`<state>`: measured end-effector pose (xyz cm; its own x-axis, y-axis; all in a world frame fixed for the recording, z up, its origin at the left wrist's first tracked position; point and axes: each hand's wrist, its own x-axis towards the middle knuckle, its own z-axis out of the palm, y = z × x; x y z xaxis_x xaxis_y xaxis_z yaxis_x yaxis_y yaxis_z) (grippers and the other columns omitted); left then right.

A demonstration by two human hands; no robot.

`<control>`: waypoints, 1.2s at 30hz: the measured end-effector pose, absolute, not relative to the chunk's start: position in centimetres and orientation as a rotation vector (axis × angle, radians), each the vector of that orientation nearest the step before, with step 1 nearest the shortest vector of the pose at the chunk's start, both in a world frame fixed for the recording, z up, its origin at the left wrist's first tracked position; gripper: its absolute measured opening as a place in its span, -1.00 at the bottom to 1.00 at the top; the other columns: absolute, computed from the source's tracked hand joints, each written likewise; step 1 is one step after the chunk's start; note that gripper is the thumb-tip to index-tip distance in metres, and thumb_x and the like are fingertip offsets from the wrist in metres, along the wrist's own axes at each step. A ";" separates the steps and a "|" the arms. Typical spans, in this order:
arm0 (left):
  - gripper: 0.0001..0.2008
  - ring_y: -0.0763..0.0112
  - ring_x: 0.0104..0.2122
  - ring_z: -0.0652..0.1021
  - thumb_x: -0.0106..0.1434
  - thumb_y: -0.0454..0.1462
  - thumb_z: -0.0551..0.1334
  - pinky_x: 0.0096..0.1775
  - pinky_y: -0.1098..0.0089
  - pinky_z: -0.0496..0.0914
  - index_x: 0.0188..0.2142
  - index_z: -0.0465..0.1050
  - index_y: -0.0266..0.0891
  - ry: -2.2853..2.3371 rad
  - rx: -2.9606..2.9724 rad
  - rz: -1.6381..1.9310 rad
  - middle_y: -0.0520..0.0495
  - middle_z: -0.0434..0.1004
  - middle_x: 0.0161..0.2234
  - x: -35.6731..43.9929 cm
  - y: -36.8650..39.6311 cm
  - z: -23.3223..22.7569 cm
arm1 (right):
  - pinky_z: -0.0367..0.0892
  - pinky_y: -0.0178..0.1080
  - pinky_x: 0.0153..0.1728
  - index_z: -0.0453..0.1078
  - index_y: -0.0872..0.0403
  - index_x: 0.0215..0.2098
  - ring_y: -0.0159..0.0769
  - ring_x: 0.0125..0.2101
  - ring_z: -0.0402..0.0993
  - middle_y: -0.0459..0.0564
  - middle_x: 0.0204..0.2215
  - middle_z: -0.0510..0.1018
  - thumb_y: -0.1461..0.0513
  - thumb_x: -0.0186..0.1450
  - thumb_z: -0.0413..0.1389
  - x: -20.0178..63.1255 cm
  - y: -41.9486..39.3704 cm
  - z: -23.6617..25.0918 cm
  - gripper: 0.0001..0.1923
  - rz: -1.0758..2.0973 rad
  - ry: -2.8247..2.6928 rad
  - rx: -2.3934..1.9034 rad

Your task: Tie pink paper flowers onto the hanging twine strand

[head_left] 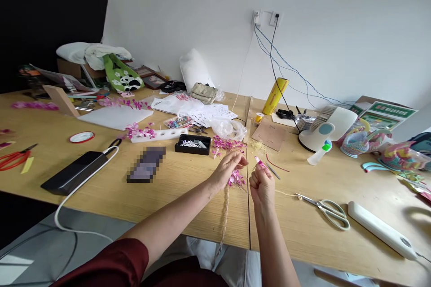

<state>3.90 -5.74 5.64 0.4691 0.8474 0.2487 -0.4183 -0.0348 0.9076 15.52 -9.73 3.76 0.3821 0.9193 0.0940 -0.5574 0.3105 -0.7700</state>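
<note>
My left hand (229, 167) pinches the top of a thin twine-wrapped stem (225, 215) that hangs down over the table's front edge, with a small cluster of pink beaded flowers (236, 179) just under the fingers. My right hand (261, 184) is closed in a fist around a small pink piece (260, 162) that sticks out above the thumb. The two hands are close together above the wooden table (161, 193). More pink flowers (226, 145) lie just beyond my left hand.
Pale green scissors (328, 210) and a long white device (380, 229) lie to the right. A black tray (193, 144), white holder (161, 135), power bank (74, 172) with white cable, red scissors (15, 158), white fan (325, 131) and yellow roll (275, 95) stand around.
</note>
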 end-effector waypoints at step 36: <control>-0.68 0.64 -0.68 0.28 -0.08 -0.14 0.33 -0.58 0.53 0.13 -0.56 0.30 -0.35 0.479 1.006 0.724 0.07 0.29 -0.68 5.9 -6.6 2.4 | -0.25 -0.42 -0.76 0.01 0.06 -0.62 -0.60 -0.75 -0.23 -0.33 -0.75 -0.07 0.19 0.04 0.20 15.7 -9.3 2.1 -0.62 0.827 -0.570 -0.851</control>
